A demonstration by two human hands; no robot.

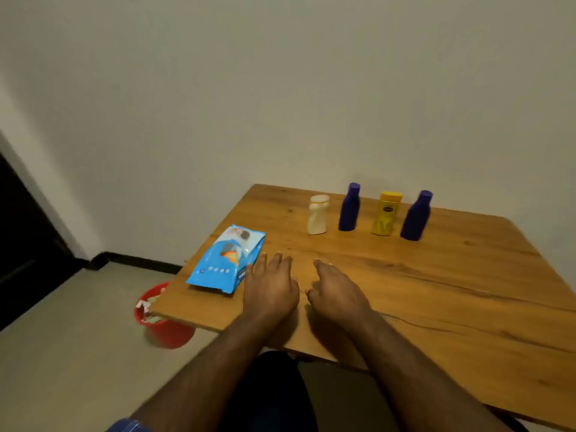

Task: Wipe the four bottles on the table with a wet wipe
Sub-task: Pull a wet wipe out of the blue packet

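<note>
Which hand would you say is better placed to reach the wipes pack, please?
Left. The left hand lies flat right beside the wipes pack, fingers nearly at its edge; the right hand is farther away.

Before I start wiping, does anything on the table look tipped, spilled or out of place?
Nothing stands out. The white bottle, two purple bottles and yellow bottle stand upright in a row; the wet wipe pack lies flat near the table's left edge. No spills show.
</note>
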